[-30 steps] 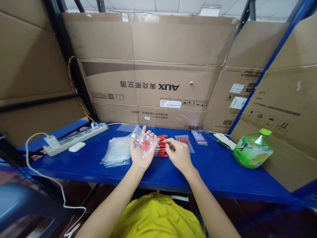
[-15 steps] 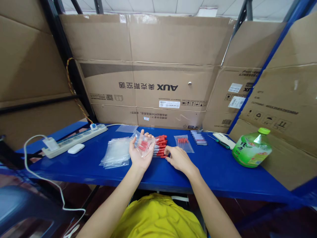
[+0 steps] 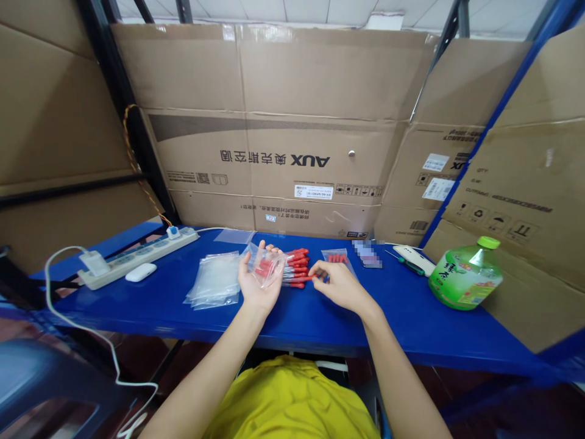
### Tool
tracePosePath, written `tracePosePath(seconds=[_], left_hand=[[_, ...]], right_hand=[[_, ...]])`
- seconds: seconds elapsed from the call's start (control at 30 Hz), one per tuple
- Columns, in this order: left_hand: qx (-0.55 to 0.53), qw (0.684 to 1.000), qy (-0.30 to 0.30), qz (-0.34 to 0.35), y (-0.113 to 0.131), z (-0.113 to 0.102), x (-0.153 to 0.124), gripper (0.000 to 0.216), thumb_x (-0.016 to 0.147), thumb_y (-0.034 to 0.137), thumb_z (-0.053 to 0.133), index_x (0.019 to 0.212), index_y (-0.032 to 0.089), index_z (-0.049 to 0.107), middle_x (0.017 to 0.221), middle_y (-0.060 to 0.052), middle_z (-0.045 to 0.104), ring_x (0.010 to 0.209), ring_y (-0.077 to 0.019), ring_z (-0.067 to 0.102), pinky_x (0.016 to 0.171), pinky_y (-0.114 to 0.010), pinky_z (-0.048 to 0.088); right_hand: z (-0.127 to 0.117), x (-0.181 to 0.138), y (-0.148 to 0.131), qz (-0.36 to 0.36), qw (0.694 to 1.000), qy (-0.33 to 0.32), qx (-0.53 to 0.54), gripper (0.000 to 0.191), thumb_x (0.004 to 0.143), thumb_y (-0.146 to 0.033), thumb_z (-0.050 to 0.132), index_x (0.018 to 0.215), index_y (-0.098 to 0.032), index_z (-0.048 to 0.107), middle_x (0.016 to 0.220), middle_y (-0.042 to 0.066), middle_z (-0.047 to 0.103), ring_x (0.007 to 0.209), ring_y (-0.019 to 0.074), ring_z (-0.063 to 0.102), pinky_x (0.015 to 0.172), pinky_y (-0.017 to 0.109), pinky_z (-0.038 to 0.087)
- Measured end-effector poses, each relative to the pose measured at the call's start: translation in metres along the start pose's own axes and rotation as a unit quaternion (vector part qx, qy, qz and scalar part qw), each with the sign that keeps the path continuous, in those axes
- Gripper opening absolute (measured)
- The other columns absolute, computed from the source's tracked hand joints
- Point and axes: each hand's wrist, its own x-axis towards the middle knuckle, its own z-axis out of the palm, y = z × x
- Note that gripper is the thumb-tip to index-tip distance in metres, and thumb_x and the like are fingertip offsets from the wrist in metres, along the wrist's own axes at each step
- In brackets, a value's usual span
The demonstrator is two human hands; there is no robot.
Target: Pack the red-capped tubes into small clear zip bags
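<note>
My left hand (image 3: 260, 286) is turned palm up, with its fingers curled round a clear plastic bag (image 3: 270, 268). Red shows through the film; whether it lies inside the bag or behind it I cannot tell. Just right of it is a pile of red-capped pens (image 3: 298, 257), their clear-grey barrels pointing left. My right hand (image 3: 337, 283) pinches one pen (image 3: 307, 278) by its red end at the pile's near right side. Beyond that hand lies a filled clear bag (image 3: 339, 257) with several red-ended pens, partly covered by the hand.
A stack of clear bags (image 3: 214, 280) lies left of my left hand, with another flat bag (image 3: 234, 236) behind. A power strip (image 3: 146, 256) and white mouse-like case (image 3: 141, 272) are farther left. To the right are a screwdriver (image 3: 410, 264) and a green bottle (image 3: 466, 274). Cardboard (image 3: 283, 79) walls the back.
My right hand has shifted slightly right and up, drawing one pen's red end out past the others. My left hand and its bag have stayed nearly still.
</note>
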Motion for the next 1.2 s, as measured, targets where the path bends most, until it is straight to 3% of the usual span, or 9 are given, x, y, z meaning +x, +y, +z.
tracePosePath(seconds=[0.2, 0.37, 0.53, 0.67, 0.97, 1.1, 1.2], left_hand=[[-0.009, 1.000, 0.019, 0.004, 0.001, -0.002, 0.002, 0.030, 0.096, 0.033, 0.055, 0.117, 0.015, 0.068, 0.092, -0.009, 0.070, 0.087, -0.0195, 0.071, 0.086, -0.036, 0.062], [0.001, 1.000, 0.026, 0.009, 0.001, -0.003, 0.002, 0.031, 0.096, 0.034, 0.056, 0.118, 0.015, 0.068, 0.092, -0.009, 0.070, 0.087, -0.0199, 0.072, 0.085, -0.036, 0.063], [0.019, 1.000, 0.007, -0.007, -0.002, 0.002, -0.004, 0.032, 0.098, 0.034, 0.054, 0.119, 0.014, 0.068, 0.096, -0.010, 0.070, 0.091, -0.0209, 0.071, 0.088, -0.037, 0.062], [0.047, 0.998, -0.021, -0.023, -0.007, 0.008, -0.011, 0.035, 0.098, 0.033, 0.054, 0.124, 0.014, 0.068, 0.098, -0.010, 0.070, 0.092, -0.0207, 0.070, 0.089, -0.037, 0.062], [0.093, 0.992, -0.057, -0.069, -0.011, 0.005, -0.013, 0.037, 0.097, 0.034, 0.056, 0.126, 0.015, 0.068, 0.105, -0.011, 0.071, 0.093, -0.0224, 0.071, 0.087, -0.037, 0.062], [0.113, 0.986, -0.087, -0.086, -0.014, 0.002, -0.013, 0.039, 0.097, 0.032, 0.056, 0.130, 0.016, 0.067, 0.103, -0.010, 0.071, 0.092, -0.0225, 0.071, 0.090, -0.039, 0.062], [0.124, 0.983, -0.095, -0.096, -0.015, 0.001, -0.013, 0.041, 0.098, 0.032, 0.055, 0.133, 0.015, 0.066, 0.102, -0.010, 0.071, 0.092, -0.0230, 0.072, 0.093, -0.041, 0.061]], right_hand=[[-0.025, -0.008, -0.013, -0.041, 0.991, 0.115, 0.056, 0.013, 0.090, -0.025, 0.060, 0.095, -0.020, 0.072, 0.083, 0.001, 0.075, 0.069, 0.0150, 0.066, 0.066, 0.026, 0.051], [-0.034, -0.017, -0.027, -0.067, 0.983, 0.158, 0.062, 0.012, 0.090, -0.026, 0.062, 0.093, -0.021, 0.073, 0.079, 0.002, 0.073, 0.068, 0.0159, 0.065, 0.066, 0.027, 0.053], [-0.015, -0.013, -0.036, -0.119, 0.980, 0.159, 0.013, 0.015, 0.091, -0.022, 0.061, 0.099, -0.022, 0.074, 0.082, 0.002, 0.074, 0.071, 0.0159, 0.066, 0.070, 0.028, 0.053], [0.008, -0.006, -0.038, -0.118, 0.977, 0.175, -0.006, 0.014, 0.092, -0.022, 0.064, 0.104, -0.022, 0.072, 0.091, 0.002, 0.077, 0.073, 0.0155, 0.069, 0.070, 0.026, 0.053], [0.040, -0.003, -0.038, -0.113, 0.958, 0.261, -0.039, 0.010, 0.099, -0.028, 0.068, 0.093, -0.022, 0.074, 0.087, 0.002, 0.077, 0.073, 0.0157, 0.069, 0.072, 0.026, 0.050], [0.050, -0.001, -0.039, -0.093, 0.943, 0.318, -0.021, 0.020, 0.096, -0.023, 0.068, 0.076, -0.021, 0.067, 0.075, 0.000, 0.070, 0.066, 0.0138, 0.063, 0.067, 0.025, 0.045], [0.053, 0.000, -0.037, -0.073, 0.939, 0.335, -0.008, 0.021, 0.093, -0.023, 0.069, 0.074, -0.021, 0.060, 0.071, -0.003, 0.064, 0.063, 0.0128, 0.057, 0.065, 0.025, 0.042]])
